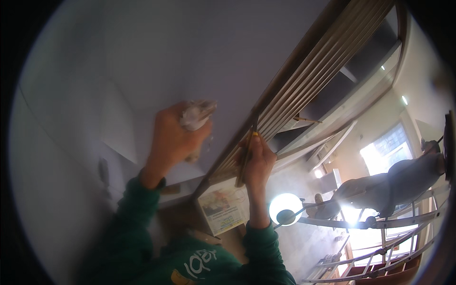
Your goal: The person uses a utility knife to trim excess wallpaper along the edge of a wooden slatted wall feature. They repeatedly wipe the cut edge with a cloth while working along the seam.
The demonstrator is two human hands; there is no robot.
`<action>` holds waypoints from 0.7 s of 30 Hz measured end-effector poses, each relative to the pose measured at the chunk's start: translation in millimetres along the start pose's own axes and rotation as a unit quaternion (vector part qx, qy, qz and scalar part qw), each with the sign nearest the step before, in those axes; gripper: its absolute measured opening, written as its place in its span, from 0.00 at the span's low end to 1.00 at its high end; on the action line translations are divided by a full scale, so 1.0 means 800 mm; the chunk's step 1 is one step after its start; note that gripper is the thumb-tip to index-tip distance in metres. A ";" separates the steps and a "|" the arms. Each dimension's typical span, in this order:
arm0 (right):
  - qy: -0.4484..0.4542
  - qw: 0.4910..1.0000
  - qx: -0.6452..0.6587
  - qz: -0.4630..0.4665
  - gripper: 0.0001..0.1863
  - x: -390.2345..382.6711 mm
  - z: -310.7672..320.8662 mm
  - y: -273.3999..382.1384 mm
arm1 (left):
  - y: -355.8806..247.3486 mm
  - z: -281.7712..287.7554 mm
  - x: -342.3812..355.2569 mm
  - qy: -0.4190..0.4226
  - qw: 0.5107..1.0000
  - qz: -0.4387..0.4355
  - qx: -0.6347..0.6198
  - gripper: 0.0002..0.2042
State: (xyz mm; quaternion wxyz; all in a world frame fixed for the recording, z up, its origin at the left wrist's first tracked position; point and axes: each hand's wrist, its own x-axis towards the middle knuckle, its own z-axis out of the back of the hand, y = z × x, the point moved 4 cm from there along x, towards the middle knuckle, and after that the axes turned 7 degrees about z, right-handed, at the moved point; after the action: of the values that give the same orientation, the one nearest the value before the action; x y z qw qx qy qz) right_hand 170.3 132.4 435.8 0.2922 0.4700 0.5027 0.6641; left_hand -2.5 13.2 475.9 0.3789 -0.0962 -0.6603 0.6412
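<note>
My left hand (178, 137) is raised, its fingers wrapped round a pale, crumpled-looking thing (195, 115) that motion blurs. Below those fingers a tan stub shows; whether it belongs to the same thing I cannot tell. In my right hand (260, 161) is a slim hand tool (244, 167) with a long handle, a yellow band and a dark, narrow tip. That tip reaches the edge of a brown slatted panel (304, 71), beside a smooth grey-lilac surface (228, 61). Contact between tip and panel is hard to make out.
A printed paper sheet (223, 206) is below the panel's near end. To the right, another person's trousered legs (380, 190) are by a metal ladder-like frame (403, 221). A bright round lamp (286, 202) shines near my right forearm. Beyond is a bright window (387, 149).
</note>
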 end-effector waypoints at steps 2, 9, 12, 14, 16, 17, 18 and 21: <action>-0.032 0.999 0.009 0.013 0.23 -0.010 0.001 0.014 | 0.006 -0.006 0.003 0.009 1.000 0.008 -0.006 0.08; -0.064 0.994 0.023 0.085 0.24 -0.004 -0.014 0.013 | -0.011 -0.044 0.031 0.044 0.998 -0.047 0.000 0.09; -0.098 0.983 -0.004 0.154 0.24 -0.002 -0.025 0.019 | -0.027 -0.047 0.044 0.024 0.995 -0.098 0.013 0.10; -0.091 0.985 0.038 0.138 0.24 -0.001 -0.030 0.026 | -0.040 -0.046 0.050 -0.002 0.992 -0.124 0.037 0.11; -0.090 0.985 0.076 0.130 0.24 0.004 -0.037 0.039 | -0.052 -0.044 0.057 0.010 0.993 -0.102 0.062 0.14; -0.084 0.985 0.096 0.117 0.24 0.005 -0.043 0.047 | -0.059 -0.045 0.060 0.016 0.993 -0.091 0.074 0.16; -0.078 0.985 0.117 0.105 0.24 0.007 -0.050 0.056 | -0.069 -0.046 0.063 0.018 0.990 -0.117 0.077 0.14; -0.083 0.981 0.117 0.131 0.23 0.014 -0.070 0.069 | -0.099 -0.046 0.069 0.025 0.980 -0.176 0.092 0.13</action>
State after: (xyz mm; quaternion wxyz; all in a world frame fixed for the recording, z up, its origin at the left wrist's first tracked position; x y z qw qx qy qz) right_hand 119.0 102.0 488.8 0.1861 0.6162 0.4853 0.5917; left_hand 10.9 62.8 565.4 0.5096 0.0411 -0.5956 0.6196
